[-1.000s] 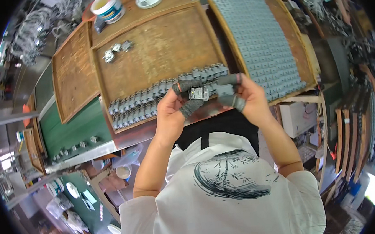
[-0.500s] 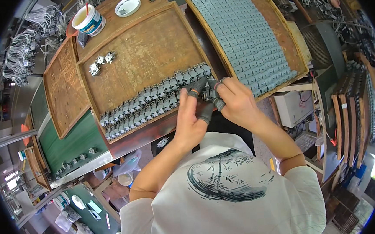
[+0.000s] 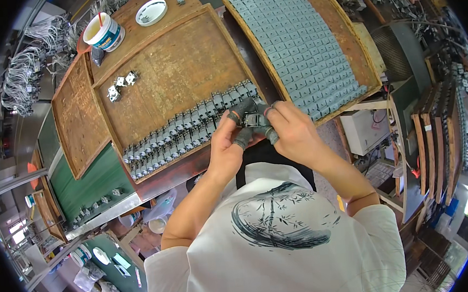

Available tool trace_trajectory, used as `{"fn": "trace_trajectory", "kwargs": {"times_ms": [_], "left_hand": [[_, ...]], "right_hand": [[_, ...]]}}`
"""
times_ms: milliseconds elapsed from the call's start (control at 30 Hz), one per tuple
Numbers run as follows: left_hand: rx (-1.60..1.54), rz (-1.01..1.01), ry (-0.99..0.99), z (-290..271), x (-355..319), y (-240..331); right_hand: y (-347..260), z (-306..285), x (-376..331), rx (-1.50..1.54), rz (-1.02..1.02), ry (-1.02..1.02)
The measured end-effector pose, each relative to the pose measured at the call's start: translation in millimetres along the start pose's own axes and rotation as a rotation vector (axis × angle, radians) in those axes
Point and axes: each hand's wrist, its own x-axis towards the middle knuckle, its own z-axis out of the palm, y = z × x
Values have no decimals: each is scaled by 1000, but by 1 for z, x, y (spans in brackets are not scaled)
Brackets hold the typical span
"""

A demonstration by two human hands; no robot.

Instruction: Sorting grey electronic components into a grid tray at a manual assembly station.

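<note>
Both hands, the left hand (image 3: 228, 141) and right hand (image 3: 293, 133), are meeting around one small grey part (image 3: 254, 118) at the middle tray's (image 3: 185, 68) five o'clock corner. Two rows (image 3: 184, 130) are lying finished; most of that tray is showing bare.

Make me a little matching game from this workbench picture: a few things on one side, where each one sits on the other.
Things:
1. white tub
2. small metal part
3. grey blocks in a full grid
4. white round lid

Places:
A. right tray
B. far left corner, red stick in it
C. between the fingertips of both hands
D. just right of the tub

Pairs: 1-B, 2-C, 3-A, 4-D
</note>
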Motion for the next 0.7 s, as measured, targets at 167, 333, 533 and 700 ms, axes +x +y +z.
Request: {"fn": "trace_trajectory", "kwargs": {"times_ms": [167,333,533,700], "left_hand": [[338,175,59,9,2,-5],[931,504,179,2,16,-18],[863,636,29,1,26,-15],[982,771,-49,1,25,-11]], "right_hand": [[6,13,-2,-19,-15,106],[2,14,-1,132,146,34],[31,8,-3,570,362,-256],[32,11,-6,497,223,-168]]}}
